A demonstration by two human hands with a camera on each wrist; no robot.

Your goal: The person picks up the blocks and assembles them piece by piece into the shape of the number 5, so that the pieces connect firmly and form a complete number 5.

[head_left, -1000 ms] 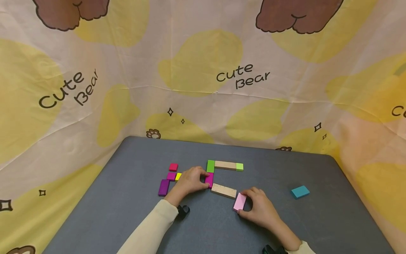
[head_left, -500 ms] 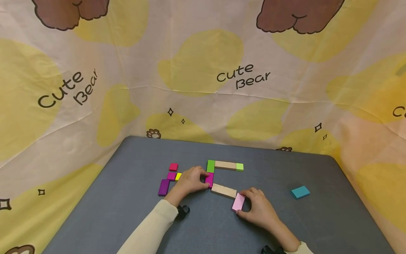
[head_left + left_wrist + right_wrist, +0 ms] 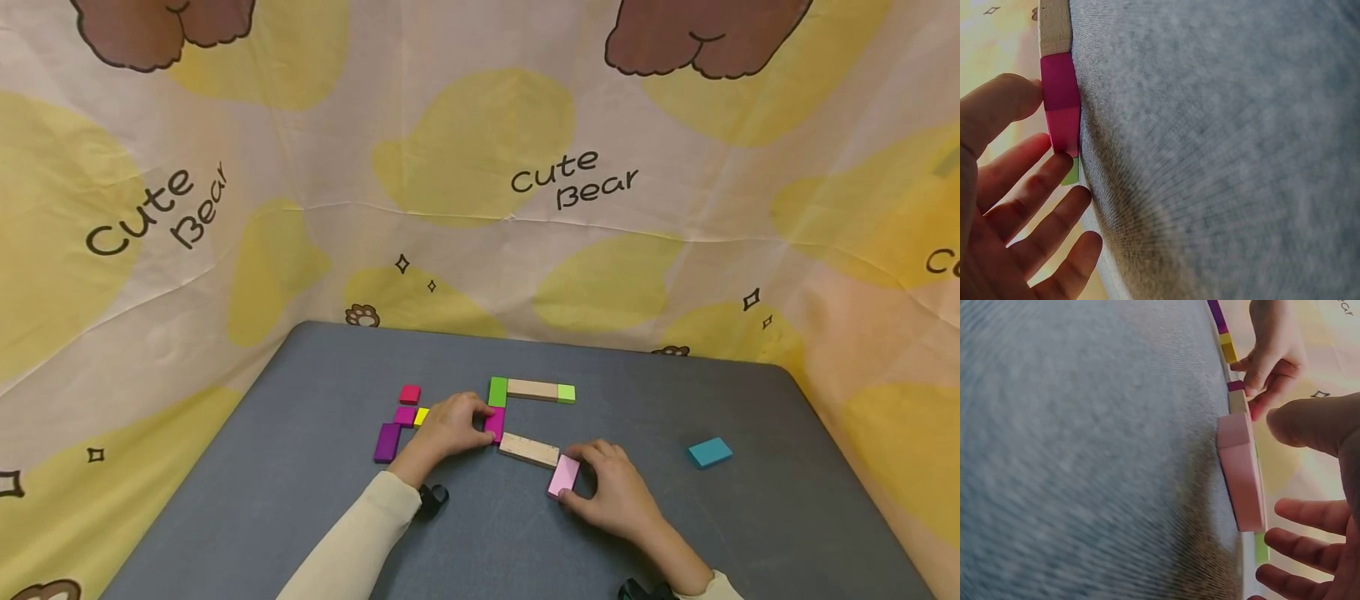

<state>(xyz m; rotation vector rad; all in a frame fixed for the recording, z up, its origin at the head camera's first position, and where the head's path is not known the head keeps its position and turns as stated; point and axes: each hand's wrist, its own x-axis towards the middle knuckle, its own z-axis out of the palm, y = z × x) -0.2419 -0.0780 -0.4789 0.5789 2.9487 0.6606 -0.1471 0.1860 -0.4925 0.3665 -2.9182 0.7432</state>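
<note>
In the head view my left hand (image 3: 452, 427) pinches a magenta block (image 3: 495, 425) between thumb and fingers; the left wrist view shows the thumb against its side. A plain wooden block (image 3: 529, 449) runs from the magenta block toward a pink block (image 3: 564, 476), which lies at its right end. Around the pink block my right hand (image 3: 615, 492) is spread, and the right wrist view shows a gap between its thumb (image 3: 1304, 422) and the block. A green block (image 3: 498, 392) adjoins the magenta one at the back.
Another wooden block (image 3: 532, 389) and a light green block (image 3: 566, 394) continue right from the green one. Left of my left hand lie red (image 3: 410, 394), magenta (image 3: 405, 416), yellow (image 3: 422, 417) and purple blocks (image 3: 387, 442). A blue block (image 3: 709, 452) lies apart at the right on the grey table (image 3: 300, 517).
The pink block has shifted slightly left against the wooden block's end. My right hand moved with it, then loosened its fingers from it. My left hand has stayed in place.
</note>
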